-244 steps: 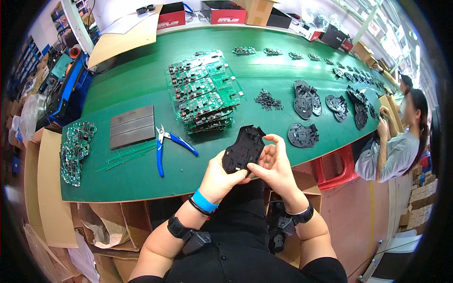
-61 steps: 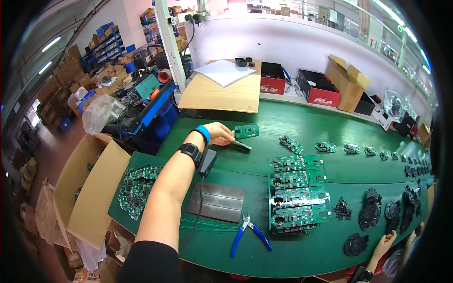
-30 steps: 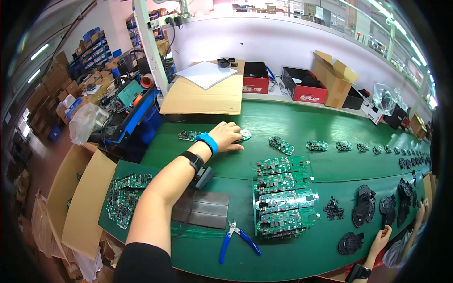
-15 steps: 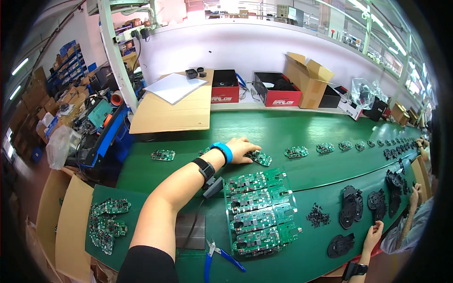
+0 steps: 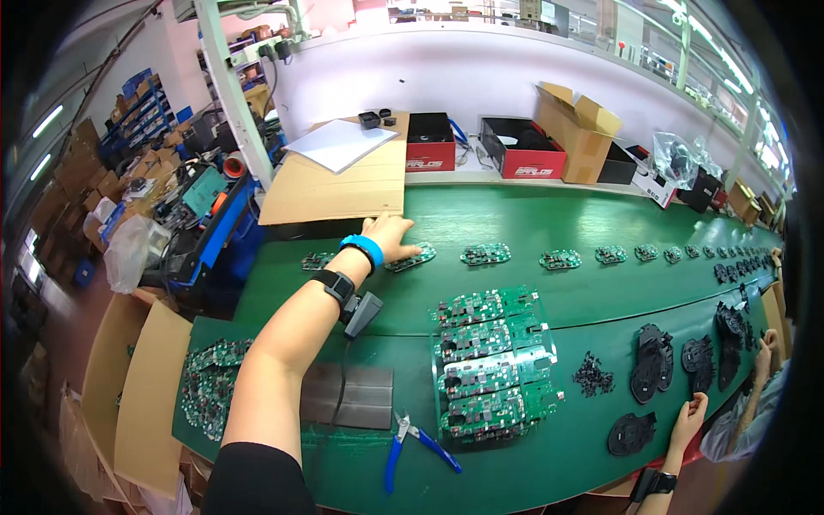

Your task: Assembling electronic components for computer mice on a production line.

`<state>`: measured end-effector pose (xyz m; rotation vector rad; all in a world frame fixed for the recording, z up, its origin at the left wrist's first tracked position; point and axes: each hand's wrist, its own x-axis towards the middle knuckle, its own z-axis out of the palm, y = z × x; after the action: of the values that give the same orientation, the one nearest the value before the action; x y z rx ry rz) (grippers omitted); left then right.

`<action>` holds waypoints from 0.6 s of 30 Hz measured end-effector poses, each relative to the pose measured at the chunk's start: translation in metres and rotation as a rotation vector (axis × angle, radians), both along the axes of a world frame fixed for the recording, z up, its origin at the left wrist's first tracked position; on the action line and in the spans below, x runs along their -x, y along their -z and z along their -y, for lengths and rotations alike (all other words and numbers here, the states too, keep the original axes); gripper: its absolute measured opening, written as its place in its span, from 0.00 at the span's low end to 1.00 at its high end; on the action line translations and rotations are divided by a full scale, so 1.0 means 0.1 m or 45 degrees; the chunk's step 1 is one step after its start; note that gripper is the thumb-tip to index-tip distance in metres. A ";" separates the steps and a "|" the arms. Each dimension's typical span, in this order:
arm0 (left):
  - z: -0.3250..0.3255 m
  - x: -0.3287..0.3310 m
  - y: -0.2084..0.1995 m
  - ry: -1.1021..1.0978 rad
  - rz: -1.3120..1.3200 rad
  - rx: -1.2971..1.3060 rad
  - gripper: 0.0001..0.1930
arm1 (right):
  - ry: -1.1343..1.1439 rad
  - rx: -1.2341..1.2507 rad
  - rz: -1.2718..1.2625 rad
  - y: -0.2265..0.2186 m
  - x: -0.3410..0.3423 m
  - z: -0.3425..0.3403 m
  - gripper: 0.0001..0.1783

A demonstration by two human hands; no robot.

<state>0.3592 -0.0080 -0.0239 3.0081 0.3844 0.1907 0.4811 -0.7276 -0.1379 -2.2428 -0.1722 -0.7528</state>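
Note:
My left hand reaches far over the green bench, its fingers curled over a small green circuit board that is partly hidden beneath them. Another board lies to its left, and to its right a row of similar boards runs off toward the far right. At the lower right, my right hand has its fingertips pinched at the near end of a black plastic shell. More black shells lie beside it, and a single shell is closer to me.
A stack of circuit board panels sits mid-bench, with blue-handled cutters before it. Small black parts are heaped to the right. Loose boards pile up at left. Cardboard overhangs the back edge. Another person's arm is at far right.
My left hand has moved left along the row, from one board to the board left of it. My right hand stays at the black shell. The whole view has shifted slightly.

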 end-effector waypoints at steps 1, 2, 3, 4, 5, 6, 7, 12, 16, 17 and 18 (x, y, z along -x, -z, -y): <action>0.04 0.11 -0.01 -0.110 -0.126 -0.106 0.22 | -0.005 -0.005 0.002 0.01 0.01 0.00 0.13; 0.04 0.19 0.06 -0.093 -0.225 -0.012 0.24 | -0.003 -0.023 0.002 0.02 0.02 0.00 0.13; -0.01 0.27 0.13 -0.081 -0.206 0.032 0.24 | -0.007 -0.045 0.009 0.01 0.00 -0.02 0.13; -0.01 0.32 0.17 -0.057 -0.188 0.081 0.24 | -0.008 -0.047 0.019 0.01 0.00 -0.03 0.13; -0.02 0.34 0.19 -0.069 -0.235 0.038 0.25 | -0.020 -0.064 0.021 0.01 -0.01 -0.04 0.13; 0.03 0.37 0.18 -0.060 -0.234 0.042 0.25 | -0.025 -0.077 0.015 0.04 -0.01 -0.02 0.14; 0.11 0.40 0.15 -0.045 -0.138 -0.080 0.24 | 0.022 -0.051 -0.005 0.03 0.02 0.03 0.14; 0.36 0.81 -0.42 0.053 0.254 0.022 0.18 | -0.165 -0.145 0.055 -0.26 0.06 -0.16 0.13; 1.09 1.23 -0.95 0.349 0.202 0.895 0.13 | -0.371 -0.081 -0.094 -0.86 0.66 -0.90 0.05; 1.32 1.42 -1.08 0.402 0.208 0.918 0.13 | -0.456 -0.057 -0.188 -0.93 0.79 -1.09 0.05; 1.52 1.60 -1.08 0.453 0.241 1.042 0.13 | -0.607 0.010 -0.318 -0.98 0.86 -1.21 0.04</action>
<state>0.1994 -0.1604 0.0844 2.1751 -0.0894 0.2166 0.3947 -0.6065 -0.0394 -2.1564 -0.5623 -0.2158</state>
